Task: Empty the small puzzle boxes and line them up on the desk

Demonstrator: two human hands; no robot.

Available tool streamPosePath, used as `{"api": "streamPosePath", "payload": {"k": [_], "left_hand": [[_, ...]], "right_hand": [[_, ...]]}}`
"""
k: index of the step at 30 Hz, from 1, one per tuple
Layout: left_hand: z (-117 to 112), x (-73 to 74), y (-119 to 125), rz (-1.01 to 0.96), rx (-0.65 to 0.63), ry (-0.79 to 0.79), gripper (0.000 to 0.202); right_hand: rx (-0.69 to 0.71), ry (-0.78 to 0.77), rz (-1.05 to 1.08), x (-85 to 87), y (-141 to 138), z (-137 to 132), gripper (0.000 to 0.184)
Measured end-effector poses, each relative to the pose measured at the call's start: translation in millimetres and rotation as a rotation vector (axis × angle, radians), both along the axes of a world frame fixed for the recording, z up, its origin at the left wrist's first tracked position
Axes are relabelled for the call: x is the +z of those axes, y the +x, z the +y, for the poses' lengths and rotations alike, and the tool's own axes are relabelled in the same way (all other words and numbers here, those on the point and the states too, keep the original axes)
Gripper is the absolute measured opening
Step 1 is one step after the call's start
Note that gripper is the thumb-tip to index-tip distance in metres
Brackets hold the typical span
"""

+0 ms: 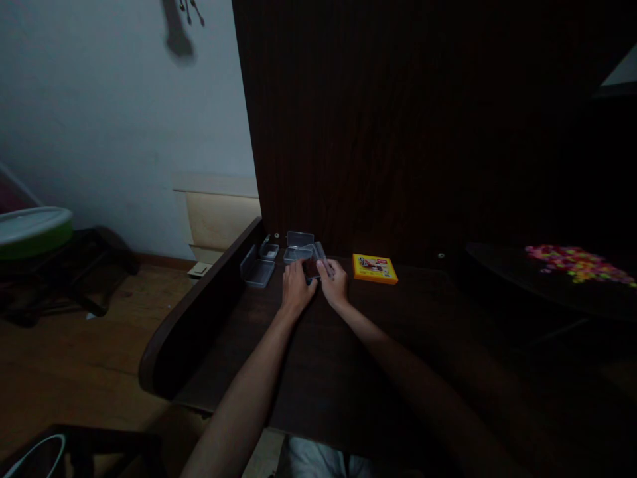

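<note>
Between my hands is a clear plastic box (318, 251), tilted, with what looks like its lid raised. My right hand (335, 284) grips its right side, thumb on the clear plastic and fingers curled behind. On the other side my left hand (296, 288) is closed on its near left edge; part of those fingers is hidden. Just behind and to the left stands another clear box (300, 239) with its lid up. A larger open clear box (259, 273) and a small clear box (269, 251) lie farther left. What the held box contains is too dark to tell.
A yellow box (375, 269) with a printed picture lies right of my hands. A raised wooden side panel (199, 309) borders the dark desk on the left, and a tall dark panel (378, 133) rises behind. Pink and yellow flowers (580, 264) are at far right.
</note>
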State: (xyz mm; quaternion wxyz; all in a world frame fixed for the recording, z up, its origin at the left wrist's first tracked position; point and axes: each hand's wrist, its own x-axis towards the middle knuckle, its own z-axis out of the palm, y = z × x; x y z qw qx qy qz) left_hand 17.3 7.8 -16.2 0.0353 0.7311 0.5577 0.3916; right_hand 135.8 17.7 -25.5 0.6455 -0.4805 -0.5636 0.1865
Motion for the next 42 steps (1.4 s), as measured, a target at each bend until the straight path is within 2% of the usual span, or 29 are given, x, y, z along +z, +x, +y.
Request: {"api": "streamPosePath", "payload": {"k": [7, 15, 21, 30, 35, 42], "left_hand": [[2.9, -1.9, -1.3, -0.016, 0.011, -0.065, 0.033], [3.1, -1.5, -2.4, -0.099, -0.001, -0.06, 0.055], [2.1, 2.7, -4.2, -0.076, 0.009, -0.096, 0.033], [2.1, 3.3, -4.6, -0.102, 0.033, -0.116, 0.032], [1.8, 2.3, -4.8, -0.118, -0.002, -0.079, 0.036], [-0.7, 5.0, -4.5, -0.038, 0.006, -0.084, 0.021]], "right_hand": [[-0.015, 0.036, -0.09, 6.8, -2.8, -3.7, 0.031], [-0.018, 0.007, -0.106, 7.7, -4.2, -1.1, 0.031], [-0.04, 0.005, -0.097, 7.4, -4.0, -2.1, 0.03], [-0.038, 0.023, -0.095, 9.3, -6.5, -5.3, 0.031], [-0.046, 0.017, -0.095, 9.3, -5.8, -7.4, 0.031], [-0.041, 0.014, -0.072, 11.1, -6.3, -10.4, 0.03]]}}
